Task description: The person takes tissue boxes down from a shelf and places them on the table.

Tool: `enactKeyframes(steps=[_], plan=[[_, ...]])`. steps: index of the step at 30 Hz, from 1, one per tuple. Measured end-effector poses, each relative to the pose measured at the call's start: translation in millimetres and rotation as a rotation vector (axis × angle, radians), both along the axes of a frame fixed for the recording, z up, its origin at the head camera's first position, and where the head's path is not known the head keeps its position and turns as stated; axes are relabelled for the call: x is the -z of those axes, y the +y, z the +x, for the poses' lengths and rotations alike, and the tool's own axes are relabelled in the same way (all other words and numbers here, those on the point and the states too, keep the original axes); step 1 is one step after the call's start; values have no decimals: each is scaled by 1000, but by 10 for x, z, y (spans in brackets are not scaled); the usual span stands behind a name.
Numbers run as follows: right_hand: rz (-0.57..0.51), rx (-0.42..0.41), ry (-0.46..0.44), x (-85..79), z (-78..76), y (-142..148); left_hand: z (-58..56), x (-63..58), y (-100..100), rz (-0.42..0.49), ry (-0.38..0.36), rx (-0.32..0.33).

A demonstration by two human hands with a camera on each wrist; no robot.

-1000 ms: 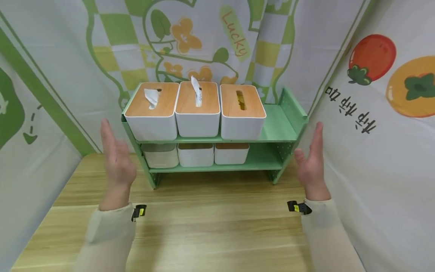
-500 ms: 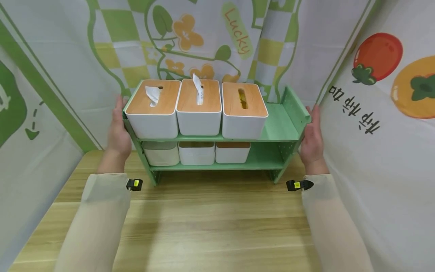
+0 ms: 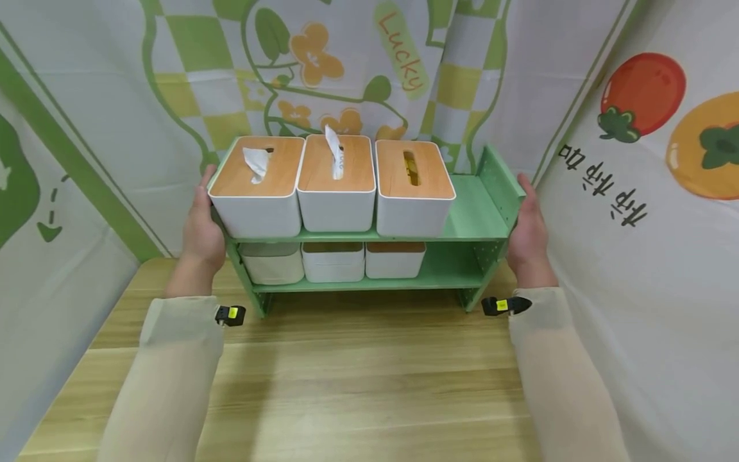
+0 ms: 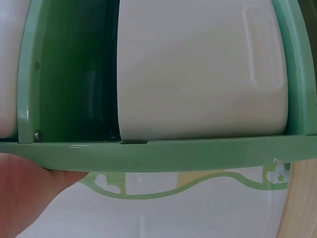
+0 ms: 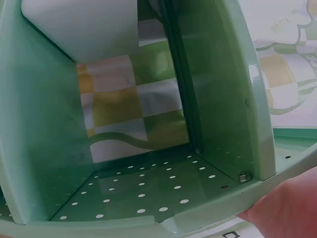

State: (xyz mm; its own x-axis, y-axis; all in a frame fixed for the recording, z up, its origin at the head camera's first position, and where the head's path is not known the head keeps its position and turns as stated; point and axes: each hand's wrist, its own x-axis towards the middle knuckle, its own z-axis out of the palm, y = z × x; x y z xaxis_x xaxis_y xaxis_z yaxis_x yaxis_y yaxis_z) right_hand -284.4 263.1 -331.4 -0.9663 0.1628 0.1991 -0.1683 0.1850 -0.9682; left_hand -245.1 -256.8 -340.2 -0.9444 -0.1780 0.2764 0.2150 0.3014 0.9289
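A green two-tier shelf rack point(image 3: 475, 208) stands on the wooden table. My left hand point(image 3: 203, 244) lies along its left side panel, fingers reaching straight back. On the opposite side, my right hand point(image 3: 526, 247) rests along the right panel in the same way. Both wrist views show part of the left hand point(image 4: 22, 193) and the right hand point(image 5: 290, 206) right at the panel edges. Three white tissue boxes with wood-look lids fill the upper tier's left and middle: a left box point(image 3: 260, 217), a middle box point(image 3: 336, 212) and a right box point(image 3: 412, 217).
Below them, the lower tier holds a cream box point(image 3: 272, 266) and two white boxes, one central point(image 3: 333, 266) and one farther right point(image 3: 394, 263). Tissue sticks out of two upper boxes. Printed fabric point(image 3: 358, 70) hangs close behind the rack. The wooden tabletop point(image 3: 369, 378) extends in front.
Both hands have moved forward and inward, from apart from the rack to its two side panels. The rack and boxes stay in place.
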Motion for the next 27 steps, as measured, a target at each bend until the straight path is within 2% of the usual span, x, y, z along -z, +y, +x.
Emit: enactKeyframes(steps=[6,12,17,22,27], plan=[[-9,36,3,-13,21,-52,14,-6,4,43,-1,16],[68,85,-44,-34,63,-123,18,3,-41,165,16,45],[163,72,-37,-28,51,-162,25,10,-91,269,55,60],[202,35,10,7,44,-165,55,-1,-110,281,40,56],[210,27,54,44,58,-164,79,-33,-98,236,5,11]])
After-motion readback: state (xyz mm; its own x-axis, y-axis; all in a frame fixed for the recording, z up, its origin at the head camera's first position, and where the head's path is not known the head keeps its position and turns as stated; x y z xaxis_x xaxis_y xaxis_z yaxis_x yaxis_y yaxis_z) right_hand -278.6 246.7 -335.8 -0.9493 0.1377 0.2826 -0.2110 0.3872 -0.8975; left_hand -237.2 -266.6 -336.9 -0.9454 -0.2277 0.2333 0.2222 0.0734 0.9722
